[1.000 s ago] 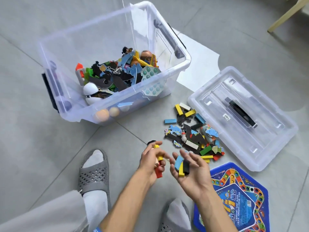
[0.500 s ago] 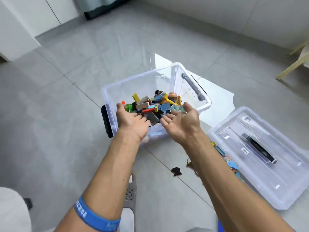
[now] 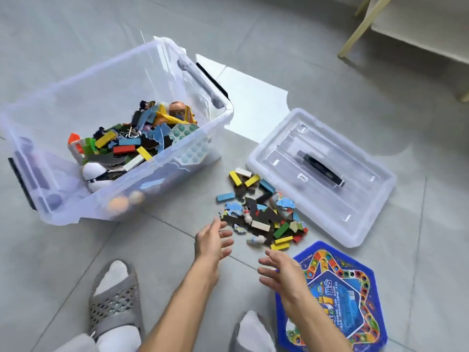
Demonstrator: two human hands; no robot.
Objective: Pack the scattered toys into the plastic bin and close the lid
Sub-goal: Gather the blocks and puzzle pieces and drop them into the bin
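The clear plastic bin stands open on the floor at the left, half filled with coloured blocks, puzzle pieces and small toys. Its clear lid lies upside down at the right, black handle showing. Between them a scattered pile of blocks and puzzle pieces lies on the tiles. My left hand hovers just left of the pile, fingers spread, holding nothing. My right hand hovers below the pile, also empty with fingers straight.
A blue hexagonal game board lies flat under my right forearm. A white paper sheet lies behind the bin and lid. My feet in grey slippers are at the bottom. Pale furniture legs stand at the top right.
One second ago both hands held blocks; half a second ago they were over the bin, dropping them in. Now both hands are back by the floor pile, empty.
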